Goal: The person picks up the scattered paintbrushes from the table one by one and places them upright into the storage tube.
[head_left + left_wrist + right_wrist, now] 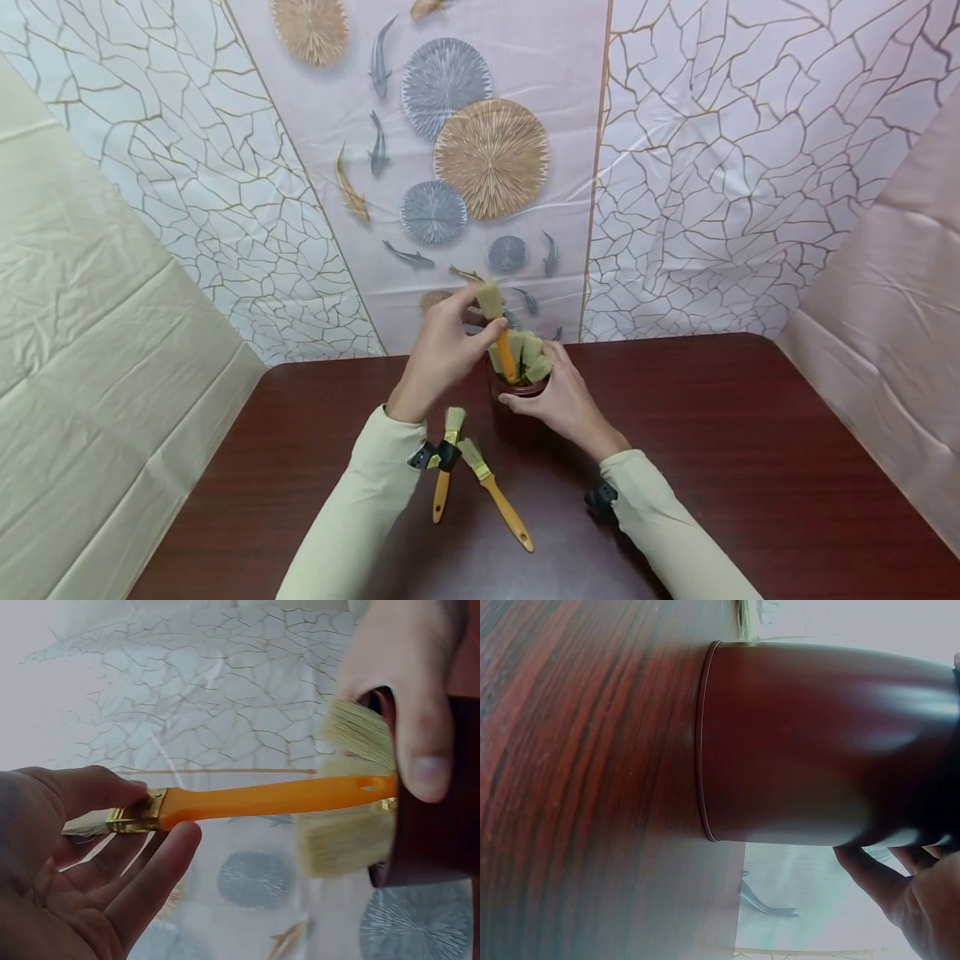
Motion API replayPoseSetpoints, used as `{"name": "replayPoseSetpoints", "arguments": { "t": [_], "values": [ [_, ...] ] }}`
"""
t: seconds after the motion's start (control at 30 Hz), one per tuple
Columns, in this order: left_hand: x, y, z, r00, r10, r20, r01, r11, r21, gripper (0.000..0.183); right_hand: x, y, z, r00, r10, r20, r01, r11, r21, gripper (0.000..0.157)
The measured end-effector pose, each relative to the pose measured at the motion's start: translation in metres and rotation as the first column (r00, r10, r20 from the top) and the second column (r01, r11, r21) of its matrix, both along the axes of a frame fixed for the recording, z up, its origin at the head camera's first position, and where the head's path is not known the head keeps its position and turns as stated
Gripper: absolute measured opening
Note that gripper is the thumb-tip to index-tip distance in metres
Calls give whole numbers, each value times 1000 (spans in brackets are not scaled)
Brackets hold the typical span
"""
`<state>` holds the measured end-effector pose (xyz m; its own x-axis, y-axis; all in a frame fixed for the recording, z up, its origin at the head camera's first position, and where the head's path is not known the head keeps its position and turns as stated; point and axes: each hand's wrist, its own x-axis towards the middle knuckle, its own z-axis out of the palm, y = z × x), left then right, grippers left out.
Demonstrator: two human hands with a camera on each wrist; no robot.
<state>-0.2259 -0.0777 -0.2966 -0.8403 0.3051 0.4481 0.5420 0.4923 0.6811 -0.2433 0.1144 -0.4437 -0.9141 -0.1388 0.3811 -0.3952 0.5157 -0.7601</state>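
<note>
My left hand (444,348) pinches a paintbrush (507,358) at its metal ferrule, with the bristles up and the orange handle pointing down. The handle's end sits at the mouth of a dark red-brown pot (516,421), among other brushes (534,357) standing bristles-up inside. In the left wrist view, thumb and fingers close on the held brush (262,801) near its brass band. Around the pot's rim wraps my right hand (567,402), thumb on the near side. The pot's base (780,750) stands on the table in the right wrist view.
Two more paintbrushes lie on the dark wooden table (720,433): one (442,487) partly behind the left wrist's camera, another (510,512) slanting to its right. A patterned cloth (517,58) hangs at the table's back edge, and pale cloth sides (112,333) flank it.
</note>
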Motion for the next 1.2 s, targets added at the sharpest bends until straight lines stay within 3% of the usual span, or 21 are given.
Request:
{"name": "replayPoseSetpoints", "arguments": {
  "t": [0.3, 0.6, 0.8, 1.2],
  "values": [
    [-13, -3, -20, 998, -39, 44, 44, 992, -120, 23, 0, -1, -1, 1000, 5, -15, -5, 1000, -7, 96],
    [-23, -9, -43, 987, -159, -16, 151, 959, -238, 16, -1, 0, -1, 999, 9, -34, -9, 1000, -5, 95],
    [-24, -12, -55, 988, -140, -64, 111, 935, -337, 12, 0, -2, -1, 998, 8, -56, -8, 1000, -2, 95],
    [-23, -15, -62, 991, -69, -117, 28, 947, -321, 15, 0, -2, -1, 999, 1, -50, -1, 1000, -4, 94]
  ]
}}
